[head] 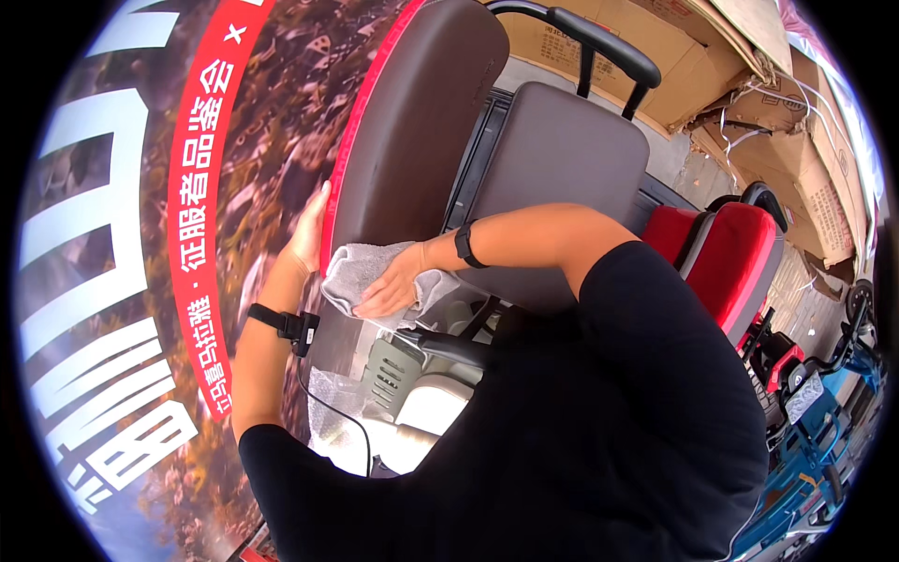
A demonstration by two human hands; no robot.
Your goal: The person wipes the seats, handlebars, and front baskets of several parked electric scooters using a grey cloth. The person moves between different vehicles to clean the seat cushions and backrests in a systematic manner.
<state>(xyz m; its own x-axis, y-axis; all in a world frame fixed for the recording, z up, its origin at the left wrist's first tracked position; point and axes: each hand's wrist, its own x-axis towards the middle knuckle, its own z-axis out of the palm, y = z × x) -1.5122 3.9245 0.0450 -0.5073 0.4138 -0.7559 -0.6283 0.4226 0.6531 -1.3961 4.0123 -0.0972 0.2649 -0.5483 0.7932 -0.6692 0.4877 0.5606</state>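
A folded grey cloth lies against the lower end of a brown padded seat backrest with a red edge. My right hand presses the cloth there, its fingers spread over the fabric. At the backrest's red rear edge rests my left hand, its palm side and most fingers partly hidden. A brown seat cushion is beside the backrest, below my right forearm. I wear a black band on each arm.
A black padded armrest rises near cardboard boxes at the upper right. A red seat and blue vehicle parts are at the right. A large printed banner stands at the left.
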